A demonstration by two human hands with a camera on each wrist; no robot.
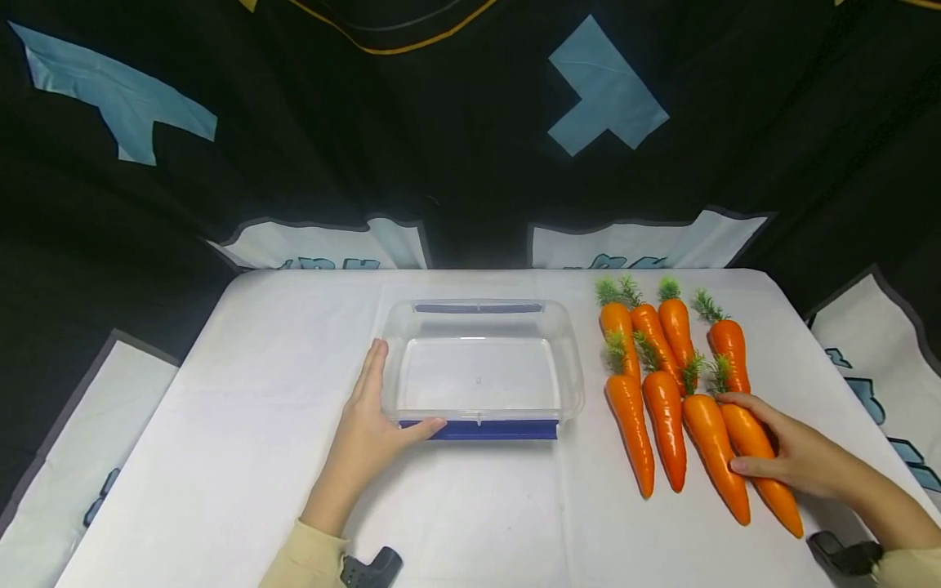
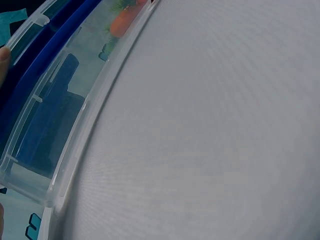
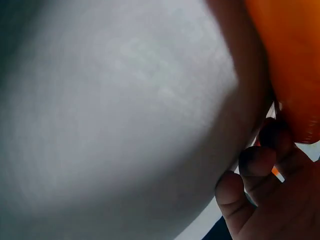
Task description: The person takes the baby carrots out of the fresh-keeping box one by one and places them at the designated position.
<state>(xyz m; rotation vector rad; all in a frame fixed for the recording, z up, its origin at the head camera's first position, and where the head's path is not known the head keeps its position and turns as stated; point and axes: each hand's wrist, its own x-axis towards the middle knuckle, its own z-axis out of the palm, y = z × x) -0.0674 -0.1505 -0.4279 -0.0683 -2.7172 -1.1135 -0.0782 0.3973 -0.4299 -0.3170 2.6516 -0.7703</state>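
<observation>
A clear plastic container (image 1: 481, 408) with blue clips sits on the white table, with its open top showing a bare inside. My left hand (image 1: 371, 429) rests at its front left corner, straight fingers along the left side and thumb on the front edge. The left wrist view shows the container's clear wall (image 2: 95, 100) and blue clip (image 2: 45, 55) from close by. On the right, my right hand (image 1: 790, 453) grips the rightmost front carrot (image 1: 779, 502), which lies on the table. That carrot (image 3: 295, 60) looms large in the right wrist view, partly out of frame.
Several other orange carrots (image 1: 665, 416) with green tops lie in two rows to the right of the container. The white table (image 1: 470, 514) spreads around them. A black curtain (image 1: 404, 147) with blue shapes hangs behind it.
</observation>
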